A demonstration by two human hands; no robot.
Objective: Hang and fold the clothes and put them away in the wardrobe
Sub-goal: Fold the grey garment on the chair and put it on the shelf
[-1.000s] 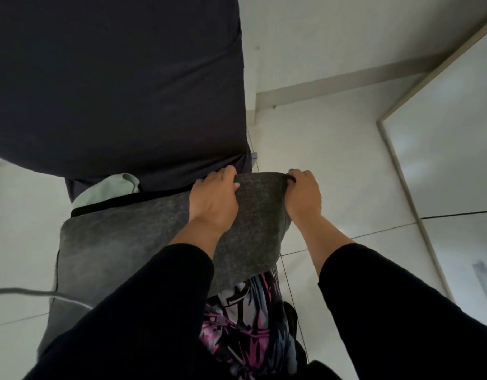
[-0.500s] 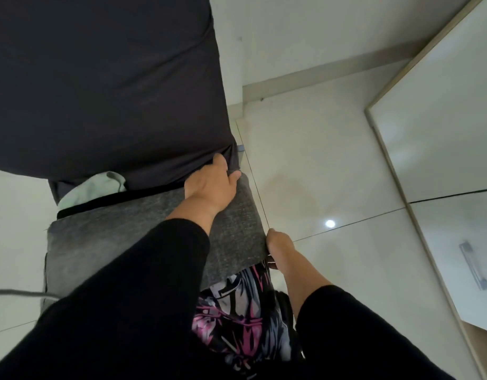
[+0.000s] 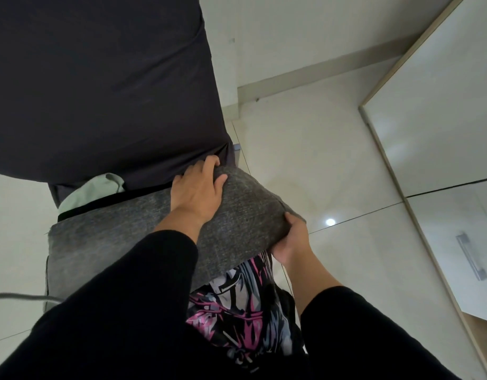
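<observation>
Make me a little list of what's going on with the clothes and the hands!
being handled: folded grey speckled fabric garment, lying flat
left hand: rests flat on top of the garment near its far edge
right hand: grips the garment's right corner from the side
underneath: black cloth with pink and white print shows below the near edge
behind: pale green cloth, partly hidden by a large dark cloth-covered surface
right side: white cabinet door with metal handle
floor: pale glossy tiles

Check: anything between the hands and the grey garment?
Nothing visible. The left hand lies flat on top of the grey garment, and the right hand grips its near right corner; both are in direct contact.
</observation>
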